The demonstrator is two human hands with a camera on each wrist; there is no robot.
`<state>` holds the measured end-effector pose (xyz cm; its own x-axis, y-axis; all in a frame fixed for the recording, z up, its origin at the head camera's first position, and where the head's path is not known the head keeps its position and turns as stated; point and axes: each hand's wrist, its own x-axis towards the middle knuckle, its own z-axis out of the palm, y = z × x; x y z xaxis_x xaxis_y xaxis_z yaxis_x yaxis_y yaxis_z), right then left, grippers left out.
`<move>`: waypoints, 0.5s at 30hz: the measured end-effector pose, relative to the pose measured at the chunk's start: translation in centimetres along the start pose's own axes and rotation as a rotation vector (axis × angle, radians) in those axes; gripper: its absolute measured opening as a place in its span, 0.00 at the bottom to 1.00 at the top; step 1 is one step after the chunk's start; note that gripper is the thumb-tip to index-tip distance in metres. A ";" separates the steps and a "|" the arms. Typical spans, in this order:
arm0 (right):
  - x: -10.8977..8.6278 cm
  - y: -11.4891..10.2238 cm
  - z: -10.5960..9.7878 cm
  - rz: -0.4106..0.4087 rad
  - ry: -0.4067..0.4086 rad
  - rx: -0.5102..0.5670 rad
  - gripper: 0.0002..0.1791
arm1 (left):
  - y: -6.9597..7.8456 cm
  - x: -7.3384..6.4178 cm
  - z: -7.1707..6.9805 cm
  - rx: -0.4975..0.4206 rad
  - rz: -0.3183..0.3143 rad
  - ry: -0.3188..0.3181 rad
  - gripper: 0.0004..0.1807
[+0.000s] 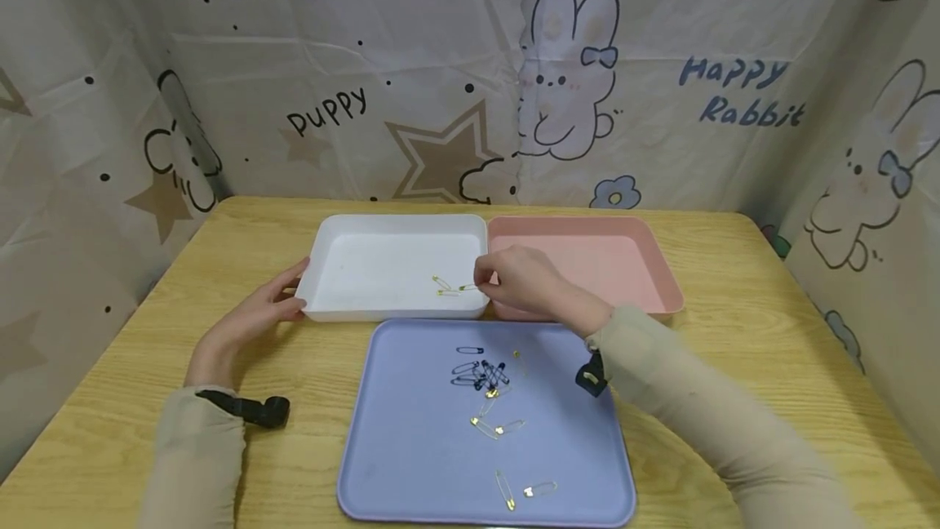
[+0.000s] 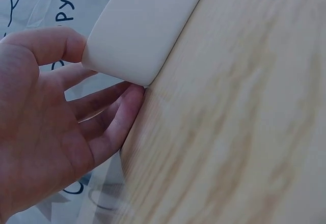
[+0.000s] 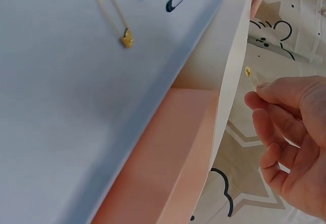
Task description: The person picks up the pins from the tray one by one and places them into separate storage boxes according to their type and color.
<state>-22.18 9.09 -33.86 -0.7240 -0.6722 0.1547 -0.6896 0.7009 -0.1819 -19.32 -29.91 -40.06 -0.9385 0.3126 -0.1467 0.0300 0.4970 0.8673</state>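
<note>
Right hand (image 1: 521, 280) pinches one gold safety pin (image 3: 248, 72), held at the right end of the white tray (image 1: 382, 264); left hand (image 1: 253, 315) grips that tray's left end; step in hand looks like placing such pins there, with two loose gold pins (image 1: 441, 293) already lying inside; more gold pins (image 1: 529, 492) and a heap of black safety pins (image 1: 490, 375) on the blue tray (image 1: 411, 447); next move probably calls for releasing the pinch, clear of the pink tray (image 1: 595, 260) adjoining
</note>
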 end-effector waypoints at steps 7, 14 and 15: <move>1.2 0.0 0.6 0.032 -0.004 0.047 0.03 | -0.1 0.0 0.1 -0.007 0.003 -0.001 0.36; 2.6 0.1 1.6 0.045 0.002 0.051 0.03 | -0.2 0.1 0.0 0.011 -0.004 0.012 0.36; 2.7 0.1 1.7 0.053 -0.002 0.051 0.03 | -0.2 0.1 0.1 0.012 -0.004 0.014 0.36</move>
<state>-24.16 6.90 -35.12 -0.7594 -0.6350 0.1416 -0.6488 0.7226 -0.2387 -19.41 -29.91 -40.24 -0.9432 0.2995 -0.1435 0.0303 0.5079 0.8609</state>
